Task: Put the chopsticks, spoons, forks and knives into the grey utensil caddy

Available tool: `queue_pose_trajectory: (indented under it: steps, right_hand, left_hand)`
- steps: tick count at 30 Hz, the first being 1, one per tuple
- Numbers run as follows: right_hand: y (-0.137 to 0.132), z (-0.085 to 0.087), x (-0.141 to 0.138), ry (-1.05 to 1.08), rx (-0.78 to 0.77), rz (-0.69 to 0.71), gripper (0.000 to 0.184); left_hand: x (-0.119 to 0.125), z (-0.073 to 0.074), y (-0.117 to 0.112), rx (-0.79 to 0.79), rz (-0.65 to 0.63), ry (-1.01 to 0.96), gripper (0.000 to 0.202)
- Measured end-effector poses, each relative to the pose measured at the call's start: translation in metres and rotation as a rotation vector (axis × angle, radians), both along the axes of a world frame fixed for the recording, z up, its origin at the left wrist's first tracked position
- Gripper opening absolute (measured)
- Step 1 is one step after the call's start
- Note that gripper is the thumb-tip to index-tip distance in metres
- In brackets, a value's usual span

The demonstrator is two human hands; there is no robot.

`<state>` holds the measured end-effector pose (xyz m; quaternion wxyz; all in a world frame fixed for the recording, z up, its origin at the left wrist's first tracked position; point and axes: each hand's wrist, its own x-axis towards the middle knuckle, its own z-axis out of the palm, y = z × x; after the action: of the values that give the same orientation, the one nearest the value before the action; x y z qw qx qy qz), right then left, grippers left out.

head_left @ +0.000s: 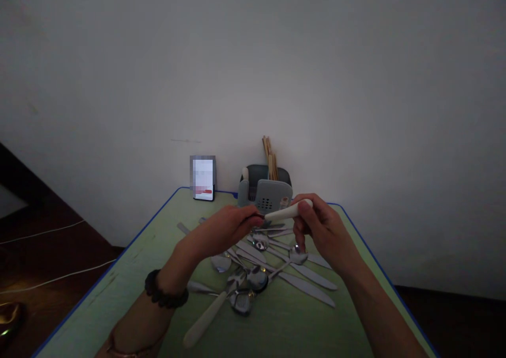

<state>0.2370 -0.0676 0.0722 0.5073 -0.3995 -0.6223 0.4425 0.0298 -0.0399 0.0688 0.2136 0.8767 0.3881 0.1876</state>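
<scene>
A white-handled utensil [282, 212] is held nearly level between my two hands, above a pile of cutlery. My right hand [322, 229] pinches the thick end of its handle. At the other end, the closed fingers of my left hand [231, 225] cover the head, so its kind is hidden. Spread on the table beneath are several metal spoons [256, 278] and table knives [310, 289]. Closest to me lies another white handle [205, 318], its metal end among the spoons.
Against the wall stands a grey cutlery holder [259, 194] with wooden chopsticks [272, 165] in its back part. A phone with a lit screen [203, 179] leans at the back left. The green table [130, 294] has a blue edge.
</scene>
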Motion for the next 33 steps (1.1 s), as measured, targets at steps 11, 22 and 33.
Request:
queue_pose_trajectory:
  steps: [11,22,33]
  right_hand:
    - [0.004,-0.004,0.003,-0.011,-0.006,-0.025,0.025]
    - [0.003,-0.002,-0.002,0.045,-0.058,0.006,0.032]
    - [0.001,0.038,0.000,-0.145,0.249,-0.237,0.026]
  left_hand:
    - [-0.004,-0.002,0.003,-0.151,-0.027,0.101,0.028]
    - [-0.010,-0.010,0.010,-0.131,0.048,0.240,0.038]
    - [-0.018,-0.028,0.030,0.036,0.244,0.260,0.036]
